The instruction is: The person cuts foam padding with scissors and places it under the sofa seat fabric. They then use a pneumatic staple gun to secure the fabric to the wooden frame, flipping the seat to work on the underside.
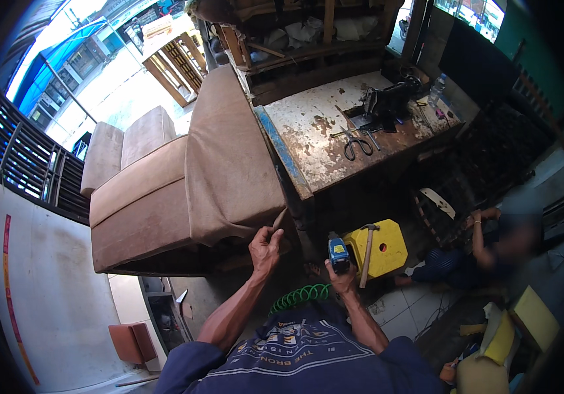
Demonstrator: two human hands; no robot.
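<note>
A brown upholstered sofa (144,190) stands on its base at the left, its padded arm nearest me. Loose brown fabric (239,174) covers that arm and hangs in folds at the lower corner. My left hand (266,249) is closed on the fabric's edge at this corner, pinching and pulling it out a little. In my right hand (343,277) is a blue staple gun (339,255), held upright beside a yellow stool. A green coiled air hose (300,297) runs close by, below the gun. The fingers' exact place on its handle is partly hidden.
The yellow stool (392,248) bears a hammer (367,253). Behind it, a worn table (315,148) holds scissors (359,148), a sewing machine (387,105) and a bottle (437,90). Another person (485,243) sits at the right. Foam pieces (535,318) lie at the lower right.
</note>
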